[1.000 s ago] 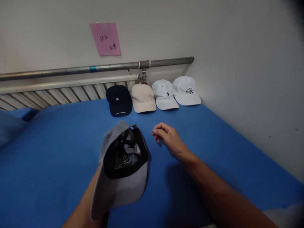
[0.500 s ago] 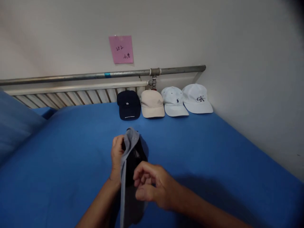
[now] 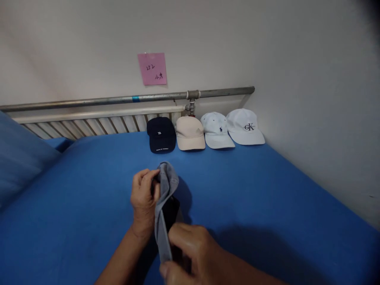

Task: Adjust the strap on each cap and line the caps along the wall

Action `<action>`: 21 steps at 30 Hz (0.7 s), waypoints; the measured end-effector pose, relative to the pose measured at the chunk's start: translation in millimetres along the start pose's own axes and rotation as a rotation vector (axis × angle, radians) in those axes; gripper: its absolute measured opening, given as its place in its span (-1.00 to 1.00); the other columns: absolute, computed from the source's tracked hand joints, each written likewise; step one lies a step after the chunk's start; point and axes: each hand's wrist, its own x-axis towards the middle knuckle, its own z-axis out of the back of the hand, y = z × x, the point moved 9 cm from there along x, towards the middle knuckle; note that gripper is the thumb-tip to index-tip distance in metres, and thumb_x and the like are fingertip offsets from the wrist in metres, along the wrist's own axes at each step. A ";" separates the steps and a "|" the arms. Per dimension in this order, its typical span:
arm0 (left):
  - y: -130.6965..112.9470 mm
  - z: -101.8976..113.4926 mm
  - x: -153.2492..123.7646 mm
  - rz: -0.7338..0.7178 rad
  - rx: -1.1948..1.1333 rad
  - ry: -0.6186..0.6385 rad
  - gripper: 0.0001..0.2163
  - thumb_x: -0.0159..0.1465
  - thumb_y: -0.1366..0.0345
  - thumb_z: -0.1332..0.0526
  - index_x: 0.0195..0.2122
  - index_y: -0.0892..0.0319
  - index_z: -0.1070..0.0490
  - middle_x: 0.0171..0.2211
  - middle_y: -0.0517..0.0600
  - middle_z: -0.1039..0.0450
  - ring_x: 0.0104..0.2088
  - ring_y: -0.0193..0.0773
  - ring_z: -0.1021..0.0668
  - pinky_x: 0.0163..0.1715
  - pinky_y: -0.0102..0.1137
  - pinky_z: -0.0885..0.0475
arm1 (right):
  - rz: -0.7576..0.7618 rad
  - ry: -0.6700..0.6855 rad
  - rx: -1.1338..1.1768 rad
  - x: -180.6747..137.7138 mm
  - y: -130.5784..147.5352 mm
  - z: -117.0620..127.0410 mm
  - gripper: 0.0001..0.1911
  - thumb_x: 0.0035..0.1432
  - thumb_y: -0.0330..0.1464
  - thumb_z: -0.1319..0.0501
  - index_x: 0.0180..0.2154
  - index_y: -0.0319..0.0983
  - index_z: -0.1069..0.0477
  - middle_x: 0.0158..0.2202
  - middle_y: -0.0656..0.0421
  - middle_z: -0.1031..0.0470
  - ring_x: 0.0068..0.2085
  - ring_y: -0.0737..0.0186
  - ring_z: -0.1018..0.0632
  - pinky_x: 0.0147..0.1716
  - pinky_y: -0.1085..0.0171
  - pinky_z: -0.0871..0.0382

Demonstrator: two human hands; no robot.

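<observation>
A grey cap (image 3: 166,186) with a dark inner side is held up on its edge over the blue surface. My left hand (image 3: 144,194) grips the cap's upper left part, its fingers curled and some of them hidden inside or behind the fabric. Lower down, my right hand (image 3: 192,251) is closed on the cap's near end, by the brim, with thumb and forefinger around its edge. Part of the cap is covered by this hand.
Along the back stand a navy cap (image 3: 162,134), a beige cap (image 3: 190,133), a pale blue cap (image 3: 217,130) and a white cap (image 3: 245,126). Behind them run a metal pipe (image 3: 97,102) and a radiator (image 3: 118,124). A pink note (image 3: 152,69) hangs on the wall.
My right hand has moved down and closed on the cap's near end. The cap has turned a little, and my left hand has shifted slightly left. The view has tilted up slightly.
</observation>
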 end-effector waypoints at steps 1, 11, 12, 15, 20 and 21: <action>2.0 4.2 4.7 0.023 -0.026 -0.015 -0.80 0.15 0.38 -0.19 -0.22 0.07 -0.53 -0.20 0.01 -0.39 -0.19 -0.19 -0.46 -0.12 -0.30 -0.37 | -0.013 -0.012 0.020 -0.3 -1.1 6.4 -0.81 0.02 -0.43 -0.19 -0.53 -0.21 -0.17 -0.53 0.31 -0.23 -0.52 0.43 -0.24 -0.55 0.36 -0.08; 106.8 13.9 21.8 0.605 -0.489 -0.233 -0.80 0.10 0.22 -0.24 -0.25 0.15 -0.46 -0.31 -0.07 -0.42 -0.35 -0.33 -0.47 -0.35 -0.43 -0.37 | -0.265 -0.426 0.804 34.1 -99.1 58.0 -0.80 -0.05 -0.27 -0.25 -0.52 -0.21 -0.27 -0.54 0.30 -0.30 -0.49 0.36 -0.32 -0.48 0.34 -0.17; 111.4 11.1 20.8 0.629 -0.462 -0.213 -0.82 0.10 0.22 -0.24 -0.28 0.15 -0.46 -0.30 -0.06 -0.43 -0.32 -0.31 -0.48 -0.34 -0.43 -0.37 | -0.264 -0.457 0.902 36.6 -106.0 60.0 -0.80 -0.09 -0.28 -0.29 -0.51 -0.21 -0.29 -0.53 0.29 -0.34 -0.47 0.35 -0.36 -0.45 0.34 -0.22; 117.6 2.7 16.5 0.689 -0.425 -0.140 -0.85 0.11 0.19 -0.25 -0.36 0.14 -0.43 -0.34 -0.06 -0.44 -0.28 -0.28 -0.49 -0.36 -0.43 -0.38 | -0.233 -0.478 1.128 41.2 -110.6 68.0 -0.84 -0.09 -0.32 -0.32 -0.41 -0.21 -0.41 -0.43 0.25 -0.48 -0.37 0.29 -0.49 -0.31 0.30 -0.36; 104.7 -28.8 -0.5 0.877 -0.643 0.100 -0.70 0.08 0.01 -0.31 -0.47 0.17 -0.40 -0.49 -0.03 -0.44 -0.41 -0.23 -0.52 -0.40 -0.37 -0.42 | -0.233 -0.482 1.399 41.2 -107.1 77.1 -0.88 0.09 -0.40 -0.22 -0.28 -0.24 -0.49 -0.38 0.20 -0.58 -0.31 0.28 -0.58 -0.21 0.29 -0.42; 96.3 -44.3 -9.0 0.962 -0.745 0.235 -0.66 0.08 -0.04 -0.29 -0.46 0.18 -0.43 -0.49 0.01 -0.47 -0.40 -0.18 -0.55 -0.38 -0.32 -0.44 | -0.240 -0.475 1.427 41.7 -108.5 75.1 -0.89 0.10 -0.41 -0.21 -0.28 -0.25 -0.48 -0.40 0.21 -0.59 -0.33 0.30 -0.58 -0.22 0.30 -0.43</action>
